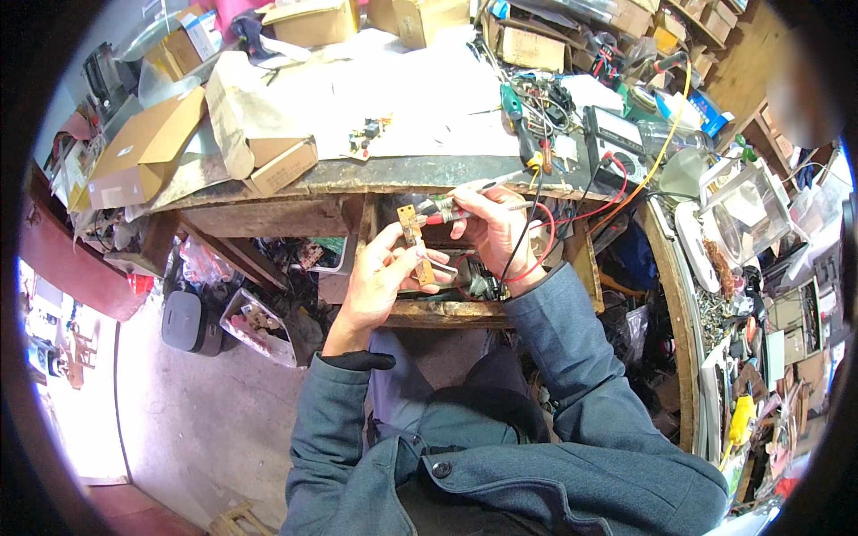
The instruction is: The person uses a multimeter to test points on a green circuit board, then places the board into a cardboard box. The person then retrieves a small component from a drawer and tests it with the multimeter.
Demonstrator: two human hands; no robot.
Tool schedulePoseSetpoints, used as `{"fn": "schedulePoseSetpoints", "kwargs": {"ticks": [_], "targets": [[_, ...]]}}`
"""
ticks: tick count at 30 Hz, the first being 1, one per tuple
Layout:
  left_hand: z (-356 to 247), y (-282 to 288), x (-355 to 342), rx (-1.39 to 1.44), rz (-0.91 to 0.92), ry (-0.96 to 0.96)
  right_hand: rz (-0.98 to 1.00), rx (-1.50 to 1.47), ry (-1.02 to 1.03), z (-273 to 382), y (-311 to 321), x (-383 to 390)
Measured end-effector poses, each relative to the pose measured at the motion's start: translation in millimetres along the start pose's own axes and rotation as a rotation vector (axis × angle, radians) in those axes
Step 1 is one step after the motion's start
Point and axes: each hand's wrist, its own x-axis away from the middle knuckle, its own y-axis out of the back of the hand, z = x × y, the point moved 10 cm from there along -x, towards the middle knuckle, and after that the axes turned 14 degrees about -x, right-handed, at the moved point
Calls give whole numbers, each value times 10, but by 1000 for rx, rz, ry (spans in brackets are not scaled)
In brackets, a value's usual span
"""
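Note:
A narrow brown circuit board (407,221) stands upright over the bench's front edge, pinched in the fingers of my left hand (377,275). My right hand (497,225) is closed round a pair of test probes. The red probe (438,217) points left, its tip end at the board; whether the tip touches I cannot tell. Another grey-black probe (497,183) lies along the same fingers. A red lead (572,217) and a black lead hang from the probes. The red one loops right to a grey-black multimeter (618,136) on the bench.
Small loose components (366,134) lie on white paper on the bench. Open cardboard boxes (143,147) stand at left. A green-handled screwdriver (511,102) and tangled parts sit at right. Under my hands is an open drawer (447,313); a grey bin (259,326) is on the floor.

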Motion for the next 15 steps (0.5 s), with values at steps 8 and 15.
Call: {"fn": "schedulePoseSetpoints", "kwargs": {"ticks": [8,15], "targets": [[19,8,28,14,8,-22,3,23,-1,-9,25,8],[27,7,-11,22,-2,-53,-4,98,29,36,4,-2]]}}
